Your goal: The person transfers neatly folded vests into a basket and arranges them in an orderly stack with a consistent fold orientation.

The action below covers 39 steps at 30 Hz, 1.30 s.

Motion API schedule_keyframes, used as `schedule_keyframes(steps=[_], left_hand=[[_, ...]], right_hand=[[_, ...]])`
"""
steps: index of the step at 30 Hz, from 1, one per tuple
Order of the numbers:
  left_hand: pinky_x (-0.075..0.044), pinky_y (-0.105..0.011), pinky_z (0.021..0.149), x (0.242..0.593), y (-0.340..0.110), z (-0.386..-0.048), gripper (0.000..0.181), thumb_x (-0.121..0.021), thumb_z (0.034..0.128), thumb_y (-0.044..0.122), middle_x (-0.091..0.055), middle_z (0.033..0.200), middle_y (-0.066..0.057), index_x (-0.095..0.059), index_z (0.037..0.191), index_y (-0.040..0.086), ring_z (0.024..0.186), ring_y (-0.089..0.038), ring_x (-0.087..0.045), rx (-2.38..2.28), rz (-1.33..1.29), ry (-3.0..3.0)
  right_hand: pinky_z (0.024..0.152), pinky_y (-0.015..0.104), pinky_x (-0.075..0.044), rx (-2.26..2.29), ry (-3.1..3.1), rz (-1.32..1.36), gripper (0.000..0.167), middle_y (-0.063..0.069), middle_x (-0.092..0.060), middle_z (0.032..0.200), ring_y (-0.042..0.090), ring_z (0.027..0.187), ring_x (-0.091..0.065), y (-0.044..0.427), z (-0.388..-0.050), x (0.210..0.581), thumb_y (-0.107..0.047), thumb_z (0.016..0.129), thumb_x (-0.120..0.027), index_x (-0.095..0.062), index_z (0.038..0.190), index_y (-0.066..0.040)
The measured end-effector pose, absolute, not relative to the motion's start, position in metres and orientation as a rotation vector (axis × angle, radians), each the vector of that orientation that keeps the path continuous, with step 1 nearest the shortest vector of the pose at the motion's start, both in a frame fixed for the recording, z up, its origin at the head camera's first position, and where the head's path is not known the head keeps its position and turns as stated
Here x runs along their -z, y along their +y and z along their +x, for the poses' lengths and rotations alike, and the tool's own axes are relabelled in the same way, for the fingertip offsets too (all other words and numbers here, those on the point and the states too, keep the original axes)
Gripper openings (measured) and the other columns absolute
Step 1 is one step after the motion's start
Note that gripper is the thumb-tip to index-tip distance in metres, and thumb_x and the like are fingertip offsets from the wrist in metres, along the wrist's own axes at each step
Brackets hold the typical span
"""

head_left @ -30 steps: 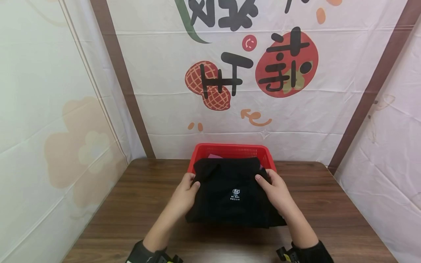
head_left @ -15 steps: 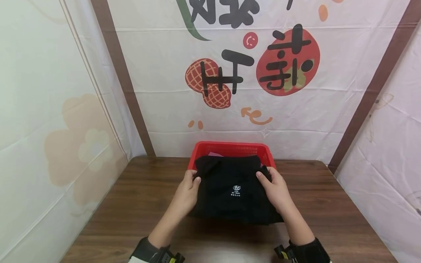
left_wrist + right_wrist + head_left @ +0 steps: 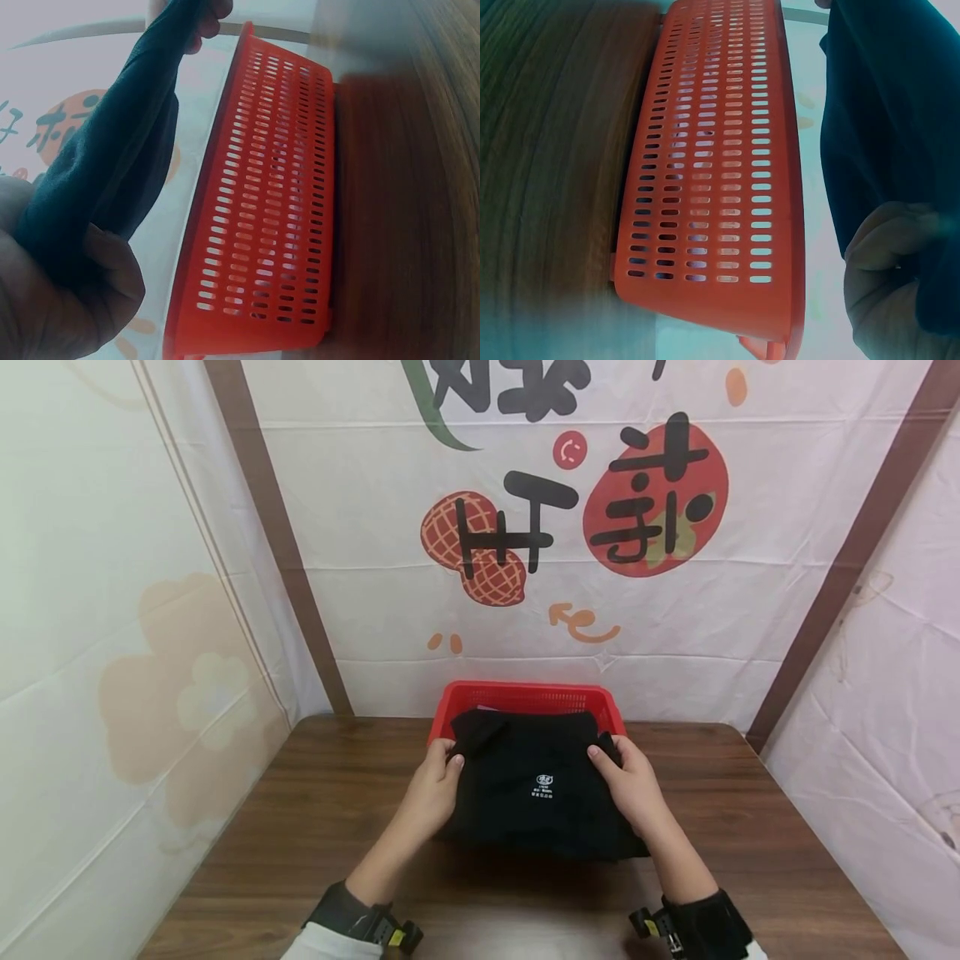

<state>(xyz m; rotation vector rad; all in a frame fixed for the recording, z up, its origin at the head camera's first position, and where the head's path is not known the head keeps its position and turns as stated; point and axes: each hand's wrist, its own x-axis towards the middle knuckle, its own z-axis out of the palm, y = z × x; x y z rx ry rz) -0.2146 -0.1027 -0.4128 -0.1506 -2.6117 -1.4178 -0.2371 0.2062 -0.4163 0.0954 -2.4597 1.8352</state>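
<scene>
A folded black garment point(image 3: 536, 822) with a small white print on its face is held out flat above the table, between both hands. My left hand point(image 3: 431, 789) grips its left edge, thumb on top and fingers curled underneath. On the opposite edge, my right hand point(image 3: 633, 787) holds it the same way. Behind and below the cloth stands a red plastic basket point(image 3: 534, 695) with slotted walls. Both wrist views show the garment point(image 3: 112, 142) raised above the basket's rim, apart from the near wall point(image 3: 705, 150). The cloth hides most of the basket's inside.
Something pinkish purple lies inside the basket, a sliver of it point(image 3: 486, 708) showing above the cloth. The basket stands at the back of a brown wooden table point(image 3: 300, 827). A white printed curtain point(image 3: 375, 610) hangs close behind, with more curtain at both sides.
Both hands have carried the garment slightly forward, toward the basket. It now covers more of the pinkish thing inside. The hold at both edges stays the same.
</scene>
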Motion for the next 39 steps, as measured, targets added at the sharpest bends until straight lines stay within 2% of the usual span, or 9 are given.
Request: schedule_keyframes(steps=[5, 9, 14, 21, 29, 39], left_hand=[[-0.045, -0.058, 0.103, 0.41, -0.102, -0.221, 0.031, -0.048, 0.1088, 0.021, -0.06, 0.135, -0.026, -0.047, 0.134, 0.002, 0.124, -0.038, -0.058, 1.408, -0.156, -2.613], [-0.048, -0.055, 0.098, 0.409, -0.102, -0.228, 0.032, -0.047, 0.1095, 0.021, -0.059, 0.134, -0.024, -0.046, 0.135, 0.002, 0.116, -0.034, -0.059, 1.401, -0.181, -2.619], [-0.047, -0.054, 0.1, 0.405, -0.103, -0.237, 0.033, -0.046, 0.1098, 0.023, -0.058, 0.135, -0.022, -0.046, 0.136, 0.003, 0.116, -0.034, -0.059, 1.39, -0.191, -2.619], [-0.047, -0.053, 0.1, 0.409, -0.101, -0.248, 0.033, -0.047, 0.1094, 0.021, -0.059, 0.135, -0.023, -0.046, 0.136, 0.001, 0.116, -0.034, -0.06, 1.369, -0.189, -2.607], [-0.046, -0.054, 0.101, 0.415, -0.104, -0.256, 0.034, -0.045, 0.11, 0.022, -0.059, 0.136, -0.024, -0.045, 0.137, 0.002, 0.12, -0.034, -0.059, 1.366, -0.171, -2.624], [-0.044, -0.054, 0.107, 0.413, -0.103, -0.273, 0.036, -0.044, 0.1104, 0.024, -0.056, 0.141, -0.025, -0.043, 0.139, 0.002, 0.127, -0.035, -0.057, 1.362, -0.156, -2.644]], right_hand=[[0.07, 0.032, -0.057, -1.82, -2.453, 0.114, 0.036, 0.013, -0.068, 0.094, 0.018, 0.075, -0.069, 0.207, -0.244, 0.416, -0.036, 0.102, -0.062, -0.058, 0.117, -0.003], [0.071, 0.031, -0.056, -1.8, -2.459, 0.125, 0.038, 0.012, -0.068, 0.094, 0.018, 0.076, -0.069, 0.207, -0.25, 0.416, -0.038, 0.103, -0.061, -0.057, 0.116, -0.003], [0.071, 0.03, -0.055, -1.795, -2.469, 0.125, 0.039, 0.01, -0.068, 0.093, 0.016, 0.076, -0.067, 0.209, -0.261, 0.414, -0.039, 0.103, -0.061, -0.057, 0.116, -0.002], [0.07, 0.029, -0.054, -1.81, -2.515, 0.135, 0.028, 0.01, -0.067, 0.091, 0.014, 0.074, -0.065, 0.202, -0.253, 0.386, -0.024, 0.106, -0.058, -0.056, 0.113, 0.002], [0.072, 0.03, -0.053, -1.795, -2.52, 0.12, 0.04, 0.009, -0.065, 0.095, 0.016, 0.078, -0.065, 0.207, -0.284, 0.417, -0.04, 0.103, -0.061, -0.057, 0.118, -0.003], [0.072, 0.031, -0.054, -1.759, -2.517, 0.154, 0.041, 0.012, -0.065, 0.095, 0.019, 0.078, -0.066, 0.207, -0.303, 0.417, -0.04, 0.103, -0.06, -0.057, 0.116, -0.002]])
